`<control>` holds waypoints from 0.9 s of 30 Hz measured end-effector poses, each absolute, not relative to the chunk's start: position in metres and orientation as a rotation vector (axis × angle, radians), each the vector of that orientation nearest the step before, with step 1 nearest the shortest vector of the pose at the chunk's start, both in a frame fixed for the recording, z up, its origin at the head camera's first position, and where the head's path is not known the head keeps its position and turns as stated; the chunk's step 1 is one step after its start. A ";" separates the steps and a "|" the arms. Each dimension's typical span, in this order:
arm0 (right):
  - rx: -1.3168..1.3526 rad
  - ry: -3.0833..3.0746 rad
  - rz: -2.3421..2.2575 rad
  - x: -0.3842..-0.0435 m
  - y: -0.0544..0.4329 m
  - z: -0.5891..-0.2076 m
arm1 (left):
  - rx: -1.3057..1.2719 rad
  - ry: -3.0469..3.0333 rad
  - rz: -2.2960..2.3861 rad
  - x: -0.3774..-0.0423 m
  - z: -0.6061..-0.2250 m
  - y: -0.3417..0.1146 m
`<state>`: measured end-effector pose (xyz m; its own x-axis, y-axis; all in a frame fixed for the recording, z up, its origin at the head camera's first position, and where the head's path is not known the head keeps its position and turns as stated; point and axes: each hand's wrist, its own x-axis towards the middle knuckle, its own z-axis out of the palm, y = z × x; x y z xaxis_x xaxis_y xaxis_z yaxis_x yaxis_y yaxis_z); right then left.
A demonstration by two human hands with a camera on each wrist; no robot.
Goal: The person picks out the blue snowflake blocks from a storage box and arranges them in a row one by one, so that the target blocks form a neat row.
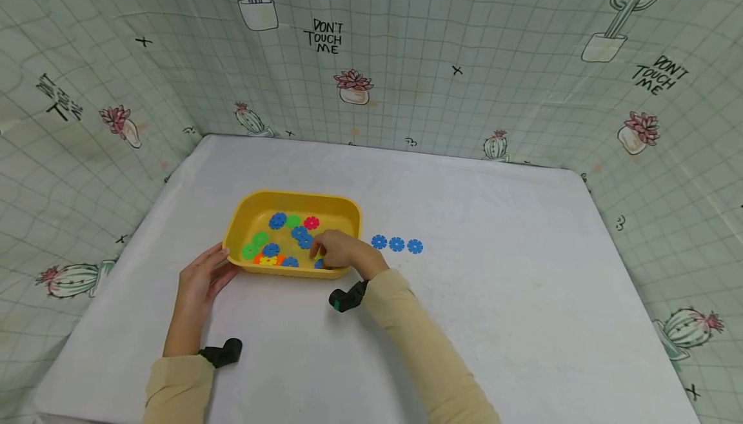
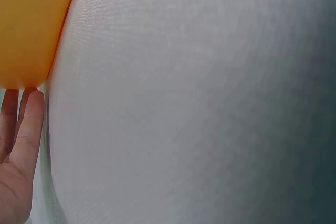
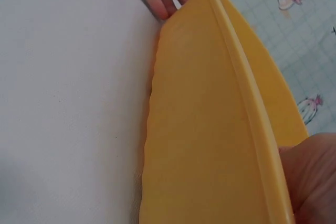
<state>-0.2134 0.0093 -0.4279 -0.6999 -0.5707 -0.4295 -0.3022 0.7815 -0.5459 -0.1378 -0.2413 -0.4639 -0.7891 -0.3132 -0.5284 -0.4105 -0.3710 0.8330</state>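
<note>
A yellow tray [image 1: 290,199] holds several flower-shaped plastic discs in blue, green, pink, orange and yellow. My left hand [image 1: 200,279] rests against the tray's near left corner. Its fingers look fairly straight where they touch the end wall in the left wrist view. My right hand [image 1: 339,250] reaches over the right side into the tray, fingertips pointing down among the discs. A blue disc [image 1: 319,263] shows right by those fingertips; whether they pinch it is hidden. In the right wrist view the tray's wall [image 3: 205,103] covers the right fingers.
Three blue discs [image 1: 397,244] lie in a row on the white tabletop [image 1: 493,295], just right of the tray. Hanging cloth with a cactus print [image 1: 406,43] encloses the back and sides of the table. Black camera mounts [image 1: 223,352] sit on both wrists.
</note>
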 end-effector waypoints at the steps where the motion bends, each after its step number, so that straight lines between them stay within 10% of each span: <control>1: -0.645 2.377 -0.570 -0.214 0.009 -0.428 | -0.989 1.726 2.351 -0.139 -0.467 -0.243; 27: -0.658 2.432 -0.455 -0.211 0.000 -0.435 | -1.028 1.748 2.282 -0.135 -0.448 -0.236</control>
